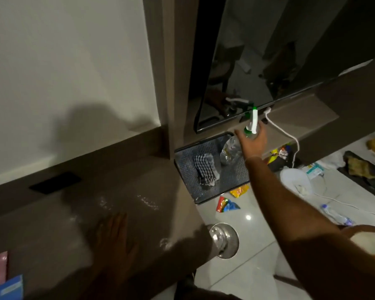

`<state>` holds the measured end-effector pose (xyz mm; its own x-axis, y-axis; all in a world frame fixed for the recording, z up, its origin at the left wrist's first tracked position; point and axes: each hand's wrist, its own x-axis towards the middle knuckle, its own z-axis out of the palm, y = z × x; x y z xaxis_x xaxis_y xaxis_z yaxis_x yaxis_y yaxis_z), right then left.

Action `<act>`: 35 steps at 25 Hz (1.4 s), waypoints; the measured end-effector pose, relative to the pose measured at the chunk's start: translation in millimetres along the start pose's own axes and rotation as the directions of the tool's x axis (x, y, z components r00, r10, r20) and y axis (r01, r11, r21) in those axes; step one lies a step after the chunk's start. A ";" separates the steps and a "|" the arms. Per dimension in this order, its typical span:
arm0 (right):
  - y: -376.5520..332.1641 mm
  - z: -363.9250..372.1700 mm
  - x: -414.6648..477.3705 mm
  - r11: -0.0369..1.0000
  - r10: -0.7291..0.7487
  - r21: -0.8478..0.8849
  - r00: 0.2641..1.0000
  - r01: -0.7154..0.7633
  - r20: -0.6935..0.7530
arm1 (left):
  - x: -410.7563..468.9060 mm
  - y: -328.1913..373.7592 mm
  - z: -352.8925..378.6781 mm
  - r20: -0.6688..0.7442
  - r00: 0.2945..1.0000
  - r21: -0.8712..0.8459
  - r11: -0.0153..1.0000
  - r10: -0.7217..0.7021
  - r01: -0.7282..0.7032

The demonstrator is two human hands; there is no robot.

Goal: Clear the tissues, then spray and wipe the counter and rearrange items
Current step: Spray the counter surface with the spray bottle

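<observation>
One spray bottle [253, 124] upright, nozzle upward, right hand [252, 142] gripping base.

Single head-worn camera looking steeply down from close above the brown counter [121, 180], facing the wall [69, 61], tiled floor [253, 245] showing right.

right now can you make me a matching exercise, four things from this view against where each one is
Things:
1. spray bottle
2. checked cloth
3. left hand
4. snack wrapper

Places:
a. on the white floor
b. flat on the wet counter
c. inside the perforated bin
d. gripped by the right hand

Pairs: 1-d, 2-c, 3-b, 4-a
</observation>
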<state>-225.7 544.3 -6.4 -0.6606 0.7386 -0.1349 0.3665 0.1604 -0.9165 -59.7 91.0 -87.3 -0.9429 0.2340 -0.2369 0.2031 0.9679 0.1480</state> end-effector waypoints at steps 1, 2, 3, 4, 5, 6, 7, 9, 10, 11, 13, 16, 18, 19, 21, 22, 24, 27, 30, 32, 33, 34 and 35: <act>1.9 4.7 12.3 0.999 0.026 0.044 0.999 -0.028 0.041 | 2.0 1.9 0.2 0.016 1.000 -0.013 1.000 -0.023 0.023; 5.6 11.0 21.6 0.995 0.054 0.080 0.996 -0.060 0.071 | 2.4 1.7 2.5 0.032 0.998 -0.025 0.998 -0.048 0.049; 11.2 16.1 30.7 0.992 0.056 0.105 0.996 -0.063 0.070 | 2.9 0.6 4.1 0.045 0.997 -0.040 0.997 -0.069 0.071; 17.1 20.2 39.5 0.991 0.043 0.128 0.998 -0.048 0.046 | 2.9 -0.2 5.0 0.056 0.994 -0.056 0.994 -0.091 0.094; 23.4 23.3 47.4 0.988 0.022 0.150 1.000 -0.024 0.019 | 1.8 -0.3 5.8 0.068 0.991 -0.061 0.990 -0.119 0.123; 29.4 24.5 54.2 0.984 -0.005 0.176 1.000 0.005 0.000 | 0.6 -0.1 6.8 0.076 0.986 -0.059 0.987 -0.148 0.153; 36.8 25.5 59.2 0.981 -0.015 0.192 1.000 0.016 -0.008 | -2.4 -0.3 8.6 0.077 0.982 -0.057 0.982 -0.174 0.178; 46.2 22.7 65.6 0.978 -0.003 0.208 0.999 0.010 -0.033 | -6.8 1.3 10.7 0.055 0.978 -0.075 0.976 -0.200 0.204; 48.2 20.5 67.0 0.973 0.006 0.229 0.999 0.004 -0.044 | -9.9 1.7 12.3 0.053 0.975 -0.080 0.973 -0.214 0.218; 49.5 16.7 67.4 0.968 0.012 0.251 0.998 0.002 -0.054 | -12.4 1.1 13.6 0.056 0.973 -0.083 0.970 -0.225 0.229; 49.6 7.5 63.4 0.968 0.005 0.249 0.997 0.014 -0.077 | -19.7 -1.7 16.2 0.053 0.969 -0.084 0.965 -0.243 0.247; 52.3 -25.1 54.4 0.984 0.008 0.176 0.998 0.003 -0.062 | -30.4 -10.6 20.4 0.067 0.966 -0.052 0.966 -0.250 0.253; 47.4 -55.7 34.7 0.992 0.087 0.085 0.995 -0.091 0.055 | -35.7 -17.6 16.9 0.074 0.968 -0.079 0.967 -0.238 0.243; 42.1 -71.5 18.1 0.993 0.078 0.079 0.983 -0.093 0.169 | -37.8 -20.6 14.5 0.064 0.972 -0.119 0.965 -0.228 0.234; 34.4 -97.1 -30.5 0.999 0.028 0.029 0.918 -0.043 0.396 | -44.3 -26.2 10.9 0.035 0.980 -0.120 0.973 -0.194 0.197; 30.8 -103.8 -59.9 0.999 0.025 -0.033 0.884 -0.010 0.467 | -48.3 -28.8 8.9 0.039 0.981 -0.074 0.979 -0.190 0.192; 37.4 -106.1 -117.4 0.985 0.056 -0.168 0.839 0.043 0.542 | -53.3 -33.8 7.9 0.061 0.972 -0.005 0.974 -0.226 0.226; 68.2 -100.4 -198.3 0.957 0.153 -0.284 0.746 0.050 0.648 | -60.5 -48.2 9.7 0.076 0.955 -0.088 0.952 -0.287 0.293; 99.7 -93.6 -254.2 0.950 0.223 -0.312 0.732 -0.015 0.644 | -72.3 -65.1 15.7 0.117 0.943 -0.076 0.944 -0.311 0.321; 117.7 -89.8 -277.2 0.902 0.320 -0.431 0.725 -0.034 0.610 | -81.2 -75.6 18.7 0.132 0.943 -0.109 0.941 -0.306 0.320; 125.3 -87.8 -285.2 0.867 0.376 -0.495 0.713 -0.047 0.591 | -84.8 -80.5 19.1 0.148 0.941 -0.130 0.937 -0.305 0.325; 131.2 -86.0 -290.5 0.841 0.412 -0.539 0.698 -0.044 0.586 | -88.2 -84.9 20.9 0.153 0.939 -0.147 0.933 -0.308 0.330; 133.9 -84.0 -294.9 0.826 0.424 -0.563 0.685 -0.024 0.593 | -92.1 -88.8 23.3 0.148 0.938 -0.163 0.928 -0.313 0.335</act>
<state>73.2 403.0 -57.7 -0.6857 0.1850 -0.7040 0.6872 0.4836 -0.5422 15.2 -14.4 -101.0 -0.9090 -0.0694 -0.4110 -0.1704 0.9618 0.2144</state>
